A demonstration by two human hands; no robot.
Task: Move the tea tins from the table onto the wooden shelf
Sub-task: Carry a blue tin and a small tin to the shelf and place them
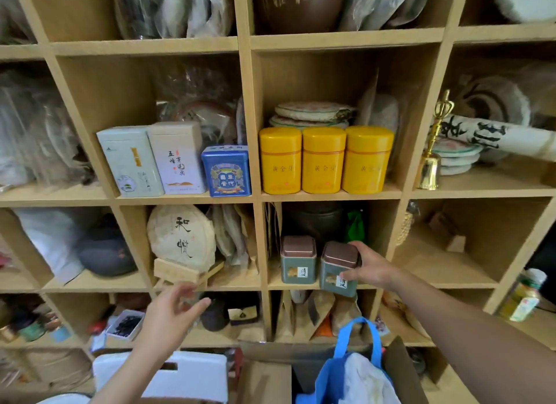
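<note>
My right hand (371, 268) grips a green tea tin with a copper lid (336, 272) at the front edge of a lower cubby of the wooden shelf (255, 199). A matching green tin (298, 260) stands in that cubby just to its left. One row up, three yellow tins (323, 161) stand side by side. In the cubby to their left are a pale green tin (129, 161), a white tin (177, 158) and a blue tin (226, 171). My left hand (173, 316) hovers lower left, fingers apart, holding nothing.
A round paper-wrapped tea cake (182, 236) rests on a small wooden stand. A brass bell (428, 169) stands at right. Below the shelf sit a blue bag (355, 364), a cardboard box (264, 379) and a white foam box (186, 376).
</note>
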